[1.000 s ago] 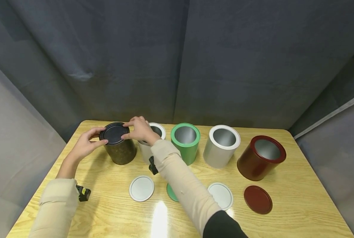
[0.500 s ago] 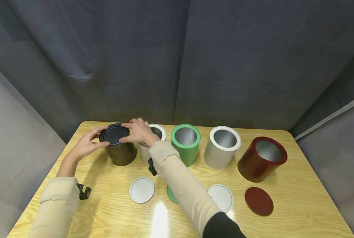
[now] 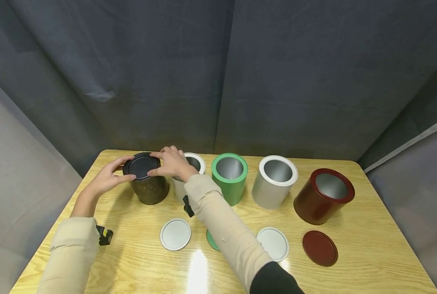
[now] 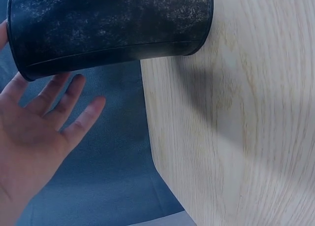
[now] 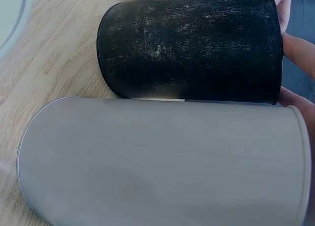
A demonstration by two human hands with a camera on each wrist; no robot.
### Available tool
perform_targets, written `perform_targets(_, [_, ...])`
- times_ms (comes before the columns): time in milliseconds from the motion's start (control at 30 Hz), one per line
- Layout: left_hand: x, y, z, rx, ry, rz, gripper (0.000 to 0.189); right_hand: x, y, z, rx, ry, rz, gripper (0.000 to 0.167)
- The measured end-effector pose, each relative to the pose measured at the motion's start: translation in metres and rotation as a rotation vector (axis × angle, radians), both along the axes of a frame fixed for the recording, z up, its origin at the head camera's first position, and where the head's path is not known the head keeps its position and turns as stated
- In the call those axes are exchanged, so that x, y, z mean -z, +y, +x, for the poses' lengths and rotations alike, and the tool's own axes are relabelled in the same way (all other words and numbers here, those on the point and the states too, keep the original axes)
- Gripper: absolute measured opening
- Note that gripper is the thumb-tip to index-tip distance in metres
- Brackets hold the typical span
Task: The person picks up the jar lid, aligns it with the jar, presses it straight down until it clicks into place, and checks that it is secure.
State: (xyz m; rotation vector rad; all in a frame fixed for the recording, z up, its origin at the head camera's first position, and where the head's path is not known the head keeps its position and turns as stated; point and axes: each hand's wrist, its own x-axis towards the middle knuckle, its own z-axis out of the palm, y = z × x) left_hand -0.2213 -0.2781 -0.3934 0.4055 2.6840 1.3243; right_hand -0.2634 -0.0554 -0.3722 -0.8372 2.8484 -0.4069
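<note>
Black lid: since a second ago I catch only a slight shift, the thumb of the right hand now a little farther in and nearer the person; the cans and loose lids keep their places.
Left hand: thumb and index finger pinch the black lid's left edge; my left wrist view shows the other fingers spread, fairly straight.
Dark can: upright at the far left of the wooden table, the black lid on its top; I cannot tell whether it is fully seated.
Right-hand fingers: thumb and index finger grasp the black lid's right edge, opposite the left hand.
First white can: upright just beside the dark can, uncovered, partly hidden from me by the right hand.
First white lid: flat on the table, on the near side of that can.
Green lid: flat, partly covered in my head view by the right sleeve.
Green can: upright, uncovered, next along the row.
Second white can: upright and uncovered; the second white lid lies nearer the person.
Red can: uncovered, last on the right, the red lid flat on its near side.
</note>
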Motion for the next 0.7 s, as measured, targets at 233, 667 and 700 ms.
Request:
perform_targets(233, [0.001, 0.001, -0.003, 0.017, -0.012, -0.008, 0.064, -0.002, 0.005, -0.001, -0.020, -0.006, -0.015, 0.066])
perform_targets(667, [-0.010, 0.004, 0.007, -0.063, 0.155, -0.004, 0.066, -0.011, 0.011, 0.003, 0.011, 0.043, -0.175, 0.058])
perform_targets(700, [-0.010, 0.004, 0.008, -0.066, 0.171, -0.010, 0.066, -0.013, 0.011, 0.004, 0.007, 0.044, -0.189, 0.058])
